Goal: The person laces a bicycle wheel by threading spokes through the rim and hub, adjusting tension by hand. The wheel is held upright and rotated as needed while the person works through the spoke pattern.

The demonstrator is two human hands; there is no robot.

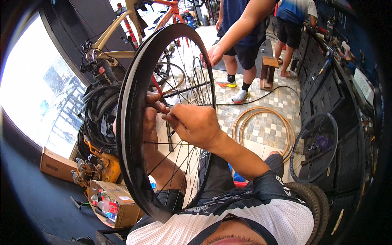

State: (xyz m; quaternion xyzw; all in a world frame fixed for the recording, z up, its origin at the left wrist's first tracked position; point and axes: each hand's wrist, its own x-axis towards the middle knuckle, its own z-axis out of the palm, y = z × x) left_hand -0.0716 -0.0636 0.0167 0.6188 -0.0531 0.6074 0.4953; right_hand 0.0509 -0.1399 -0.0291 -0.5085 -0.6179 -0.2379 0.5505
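A bicycle wheel (136,94) with a deep black rim and thin dark spokes stands upright before my chest, slightly tilted. My right hand (194,124) reaches in front of the spokes, thumb and fingers pinched together near the rim's inner side. Whatever is in that pinch is too small to name. Close to those fingertips, my left hand (151,112) is curled at the rim's inner edge, partly hidden by the rim. What it grips, if anything, cannot be made out. A standing person's hand (212,55) is by the wheel's far edge; whether it touches is unclear.
Tan hoops (261,108) lie on the tiled floor beyond my right arm, near a wooden stool (268,67). Another wheel (335,139) leans on dark cabinets. On the left are a yellow machine (110,167), a cardboard box (128,210) of bottles and a gold bike frame (110,32).
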